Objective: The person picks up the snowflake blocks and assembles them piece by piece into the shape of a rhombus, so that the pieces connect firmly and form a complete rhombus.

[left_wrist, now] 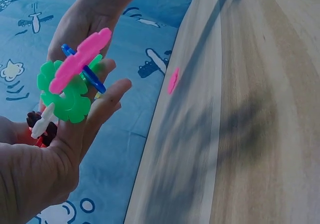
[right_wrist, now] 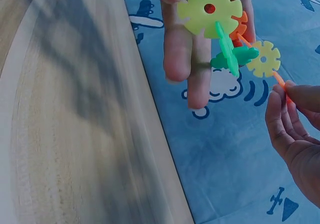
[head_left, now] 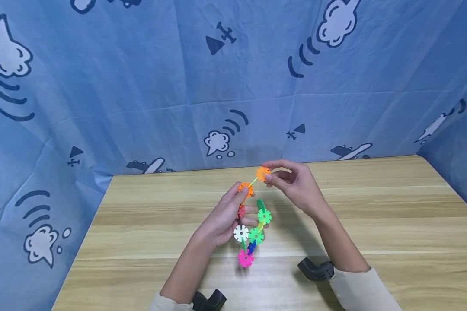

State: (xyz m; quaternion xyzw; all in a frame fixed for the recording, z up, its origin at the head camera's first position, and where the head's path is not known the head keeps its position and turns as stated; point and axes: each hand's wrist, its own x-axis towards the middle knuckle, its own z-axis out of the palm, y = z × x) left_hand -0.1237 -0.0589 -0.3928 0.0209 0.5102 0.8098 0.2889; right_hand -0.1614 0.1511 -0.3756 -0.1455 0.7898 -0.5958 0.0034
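Above table (head_left: 148, 207), yellow disc (head_left: 253, 182) diagonally rightward

A blue printed cloth (head_left: 241, 86) hangs behind the wooden table (head_left: 389, 216).

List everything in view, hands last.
Orange discs: 2+, orange, chain top
Yellow discs: 2+, yellow, along chain
Green discs: 4+, green, along chain
Red disc: 1, red, midway
Dark disc: 1, dark, midway
White disc: 1, white, midway
Blue disc: 1, blue, midway
Pink disc: 1, pink, chain bottom
Pink shape: 1, pink, left wrist view, unclear
Table: 1, tan, below
Curtain: 1, blue, behind
Wrist devices: 2, black, head view bottom
Sleeves: 2, pale, nearby
Left hand and right hand: 2, bare, gripping chain
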